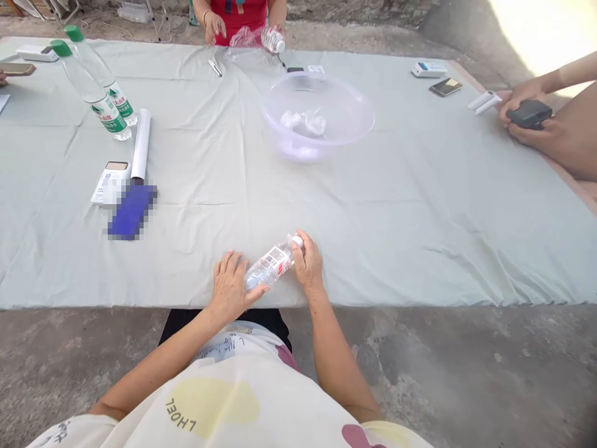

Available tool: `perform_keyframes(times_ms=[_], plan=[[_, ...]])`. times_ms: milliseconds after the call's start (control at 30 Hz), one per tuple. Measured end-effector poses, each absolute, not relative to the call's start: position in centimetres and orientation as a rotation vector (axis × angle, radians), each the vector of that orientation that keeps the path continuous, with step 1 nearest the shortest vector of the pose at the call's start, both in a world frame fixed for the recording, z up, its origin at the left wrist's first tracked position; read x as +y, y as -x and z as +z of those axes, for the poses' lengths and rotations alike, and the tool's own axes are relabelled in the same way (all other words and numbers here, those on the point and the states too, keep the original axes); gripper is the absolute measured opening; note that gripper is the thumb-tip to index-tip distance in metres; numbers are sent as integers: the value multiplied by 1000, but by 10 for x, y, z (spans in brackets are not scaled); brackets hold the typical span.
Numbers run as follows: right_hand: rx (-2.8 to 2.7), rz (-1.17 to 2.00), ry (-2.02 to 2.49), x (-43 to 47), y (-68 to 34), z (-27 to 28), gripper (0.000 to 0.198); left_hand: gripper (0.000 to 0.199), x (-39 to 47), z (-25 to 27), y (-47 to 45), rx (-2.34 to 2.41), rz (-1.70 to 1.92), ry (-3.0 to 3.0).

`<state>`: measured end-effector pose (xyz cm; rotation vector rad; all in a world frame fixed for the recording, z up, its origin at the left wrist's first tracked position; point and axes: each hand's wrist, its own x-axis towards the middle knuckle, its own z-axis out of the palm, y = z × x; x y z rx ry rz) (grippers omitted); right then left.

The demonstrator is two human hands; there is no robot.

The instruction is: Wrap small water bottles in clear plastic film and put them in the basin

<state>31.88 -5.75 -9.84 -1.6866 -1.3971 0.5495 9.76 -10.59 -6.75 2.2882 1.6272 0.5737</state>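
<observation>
Spanning the gap between both hands near the near edge of the table (396, 249), the clear plastic bottle (268, 267) lies slantwise, base to the near left and white cap (297, 240) to the far right. The left hand (228, 283) has its fingers spread beside the base, with the thumb along the near side. The right hand (306, 260) is curled around the neck end, pinching at the cap between thumb and fingers. Whether the bottle bears on the table cannot be told. It appears to contain little or no liquid; expect low weight, a thin wall that dents under squeezing, and a smooth surface that may slip. Grip firmly at the cap and neck, likely the stiffest section; support the base lightly and avoid pinching the labelled middle. Farther left stand two green-capped bottles (99, 102) beside a white roll (141, 144). At far centre is a translucent basin (347, 134); beyond it, a co-worker's hand (215, 28) is raised near crumpled film (245, 40).
</observation>
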Motion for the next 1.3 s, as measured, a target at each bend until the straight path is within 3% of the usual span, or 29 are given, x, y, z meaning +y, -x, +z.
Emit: perform_keyframes(times_ms=[167, 267, 567, 800, 900, 1000, 1067, 1300], plan=[[-1267, 673, 1597, -52, -322, -93, 27, 54, -121, -96, -98, 1365, 636, -2369], [-1116, 780, 1497, -52, -318, -90, 26, 50, -125, -100, -94, 1214, 747, -2275], [-512, 1014, 1013, -38, -300, -50, 27, 48, -96, -55, -95, 742, 674, -1301], [-511, 885, 983, -24, -296, -4, 15, 58, -57, -36, -106, 366, 624, -744], [-635, 762, 989, -21, -290, 14, 3, 72, -40, -37, -103, 294, 592, -669], [-744, 685, 986, -21, -281, 28, 9, 104, -28, -41, -98, 160, 551, -586], [-815, 608, 986, -23, -273, 32, 11, 112, -21, -43, -99, 151, 563, -507], [-1421, 445, 761, -22, -240, 23, 28, 44, 10, -56, -112, 500, 827, -175]])
